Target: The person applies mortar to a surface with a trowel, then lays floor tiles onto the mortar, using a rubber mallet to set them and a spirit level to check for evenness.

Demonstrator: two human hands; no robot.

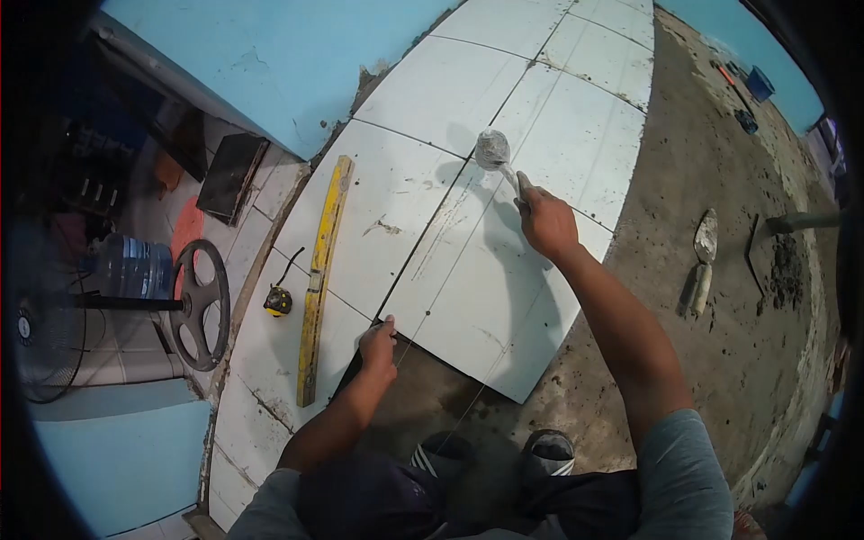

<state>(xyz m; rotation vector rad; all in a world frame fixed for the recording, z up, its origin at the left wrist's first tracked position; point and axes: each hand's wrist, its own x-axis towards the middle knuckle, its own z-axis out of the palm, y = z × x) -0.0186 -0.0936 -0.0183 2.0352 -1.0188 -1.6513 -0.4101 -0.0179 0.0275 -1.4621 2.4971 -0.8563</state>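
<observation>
Right hand (547, 220) clamped on mallet (492, 150), outstretched; left hand (378, 349) (grip unclear) at tile (468, 292) corner.

White tiles (486, 283) are streaked with grey and divided by dark lines. At one o'clock, the mallet (494, 153) is coated whitish grey. At eleven, the wall (261, 67) is painted pale blue. At nine, the spirit level (325, 279) is coloured yellow; near six, dark shoes (550, 446) are striped white.
</observation>
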